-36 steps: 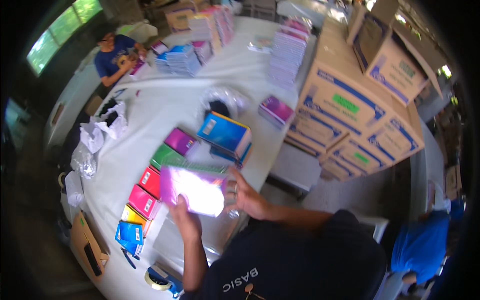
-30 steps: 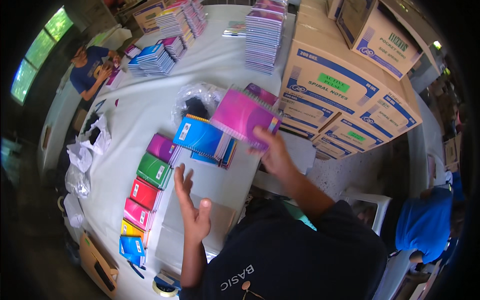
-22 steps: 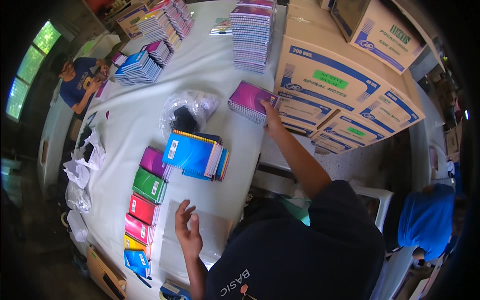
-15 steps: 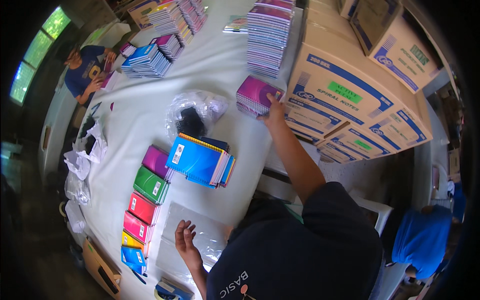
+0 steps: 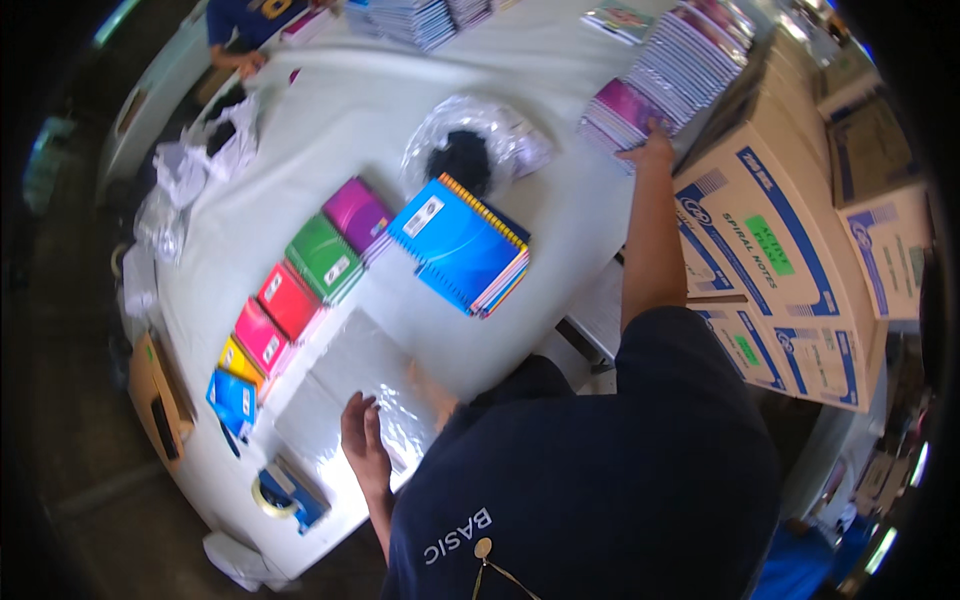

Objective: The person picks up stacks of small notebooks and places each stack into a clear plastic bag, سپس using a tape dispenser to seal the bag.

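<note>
From here I see cardboard boxes (image 5: 755, 215) stacked at the right, a blue tape dispenser (image 5: 305, 497) on the table (image 5: 330, 100), and crumpled white bags (image 5: 180, 172) along its left edge.

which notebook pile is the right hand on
The low purple pile, just this side of the tall stack beside the cartons; the right hand touches only this one.

A white-covered table (image 5: 330, 130) fills the dim room. Left of it lie dark floor (image 5: 85, 520) and, farther up, another pale table (image 5: 170, 60). Beyond its far left corner shows a bright window sliver (image 5: 115, 22); low to its right, light strips (image 5: 921, 465).
</note>
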A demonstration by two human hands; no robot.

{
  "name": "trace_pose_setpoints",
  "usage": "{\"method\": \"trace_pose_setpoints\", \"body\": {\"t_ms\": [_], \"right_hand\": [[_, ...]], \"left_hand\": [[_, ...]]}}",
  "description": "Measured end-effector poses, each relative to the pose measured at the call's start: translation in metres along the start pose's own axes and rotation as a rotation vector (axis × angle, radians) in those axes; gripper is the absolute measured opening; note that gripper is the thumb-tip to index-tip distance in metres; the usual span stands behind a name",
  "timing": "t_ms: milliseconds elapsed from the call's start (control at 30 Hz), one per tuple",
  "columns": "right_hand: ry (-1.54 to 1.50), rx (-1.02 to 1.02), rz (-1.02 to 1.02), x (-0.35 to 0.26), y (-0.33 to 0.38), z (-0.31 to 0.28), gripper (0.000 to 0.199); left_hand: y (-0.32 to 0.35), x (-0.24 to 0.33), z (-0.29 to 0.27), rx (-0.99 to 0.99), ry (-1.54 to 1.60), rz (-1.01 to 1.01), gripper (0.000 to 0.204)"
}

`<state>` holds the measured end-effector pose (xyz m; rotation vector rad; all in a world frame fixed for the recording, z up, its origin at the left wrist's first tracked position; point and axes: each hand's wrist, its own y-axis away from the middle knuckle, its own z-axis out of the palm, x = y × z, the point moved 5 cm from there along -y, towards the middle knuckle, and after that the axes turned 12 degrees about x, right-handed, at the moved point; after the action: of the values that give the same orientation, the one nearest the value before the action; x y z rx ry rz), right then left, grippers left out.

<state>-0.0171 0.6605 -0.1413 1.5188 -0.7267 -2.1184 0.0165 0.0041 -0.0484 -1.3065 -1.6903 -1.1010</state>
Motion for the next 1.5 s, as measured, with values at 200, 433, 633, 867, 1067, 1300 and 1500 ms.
{"method": "trace_pose_setpoints", "body": {"t_ms": [200, 433, 633, 867, 1067, 1300, 1500], "right_hand": [[0.004, 0.106, -0.275, 0.024, 0.118, -0.036, 0.090], [0.579, -0.821, -0.500, 0.067, 0.297, -0.020, 0.060], [0.921, -1.009, -0.552, 0.099, 0.309, -0.022, 0.072], [0.561, -1.539, -0.187, 0.117, 0.434, -0.041, 0.087], [0.710, -1.863, -0.253, 0.285, 0.481, -0.096, 0.065], [0.777, -1.874, -0.632, 0.365, 0.450, -0.118, 0.062], [1.010, -1.778, -0.670, 0.332, 0.498, -0.096, 0.061]], "left_hand": [[-0.012, 0.001, 0.003, -0.023, 0.018, 0.037, 0.042], [-0.073, 0.056, 0.089, -0.191, 0.022, 0.211, 0.056], [-0.109, 0.096, 0.173, -0.199, -0.331, 0.153, 0.075], [-0.021, 0.114, 0.039, -0.330, 0.376, 0.543, 0.068], [-0.003, -0.036, -0.054, -0.059, 0.287, 0.431, 0.076], [-0.027, -0.134, -0.055, -0.001, -0.023, 0.498, 0.074], [-0.024, -0.097, -0.090, -0.137, -0.025, 0.335, 0.075]]}}
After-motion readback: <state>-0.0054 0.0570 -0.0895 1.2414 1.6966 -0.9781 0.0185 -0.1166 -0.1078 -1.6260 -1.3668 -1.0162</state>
